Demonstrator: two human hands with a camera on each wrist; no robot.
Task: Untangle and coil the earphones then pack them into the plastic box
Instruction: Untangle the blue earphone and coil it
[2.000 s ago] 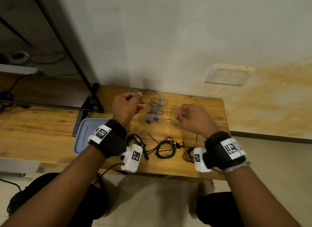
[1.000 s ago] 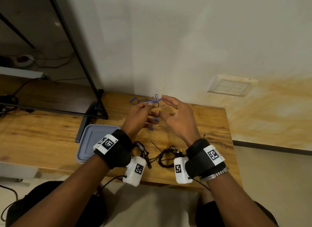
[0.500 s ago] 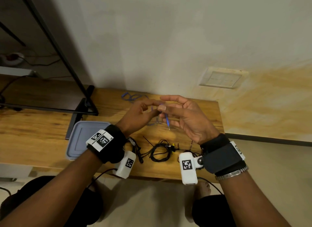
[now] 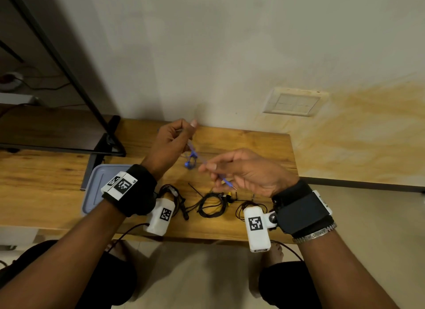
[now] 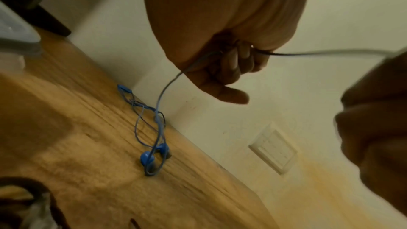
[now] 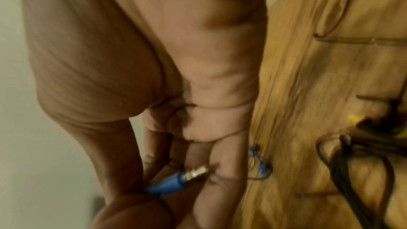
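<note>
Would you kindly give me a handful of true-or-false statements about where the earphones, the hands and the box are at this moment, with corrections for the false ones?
1. The right hand holds the plug end of the blue earphones. True.
2. The blue earbuds are lifted clear of the wooden table. False: the earbuds lie on the table while only the cable is raised.
3. The left hand grips the blue cable farther along, so a length runs between the two hands. True.
4. The black earphones are already inside the plastic box. False: they lie on the table, to the right of the box.
5. The blue earphones are fully coiled. False: the cable near the earbuds is loosely looped on the table.
</note>
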